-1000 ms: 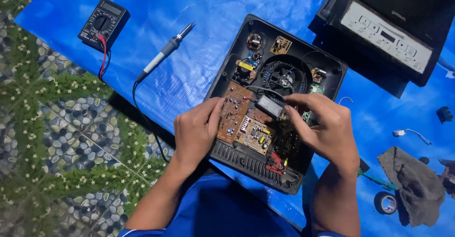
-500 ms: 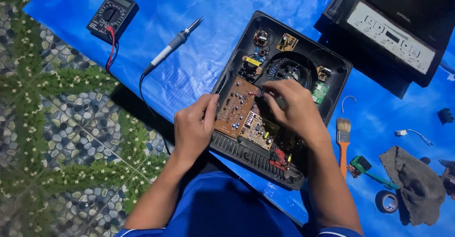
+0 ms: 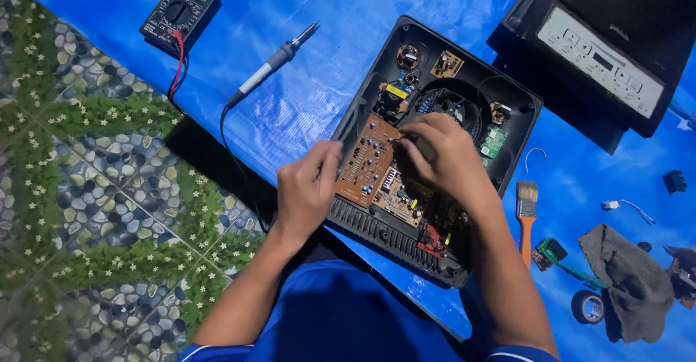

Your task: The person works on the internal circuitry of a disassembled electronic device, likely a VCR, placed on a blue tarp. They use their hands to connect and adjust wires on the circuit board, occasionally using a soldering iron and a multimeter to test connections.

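An opened black appliance base (image 3: 507, 97) lies on a blue plastic sheet (image 3: 333, 36), showing a fan, coils and small boards. A brown circuit board (image 3: 370, 160) rests tilted inside it. My left hand (image 3: 304, 188) grips the board's left edge. My right hand (image 3: 438, 155) is curled over the board's upper right part, fingers closed on a small dark object there; what it is cannot be told.
A black multimeter (image 3: 180, 13) with a red lead and a soldering iron (image 3: 272, 63) lie at the upper left. The appliance's black top panel (image 3: 602, 57) sits upper right. A paintbrush (image 3: 527, 213), grey cloth (image 3: 627, 279), tape roll (image 3: 586, 308) and small parts lie right. Patterned floor lies left.
My right hand slid left and up over the board, uncovering the paintbrush area. The view shifted, so everything sits lower in the frame. My left hand stays on the board's edge.
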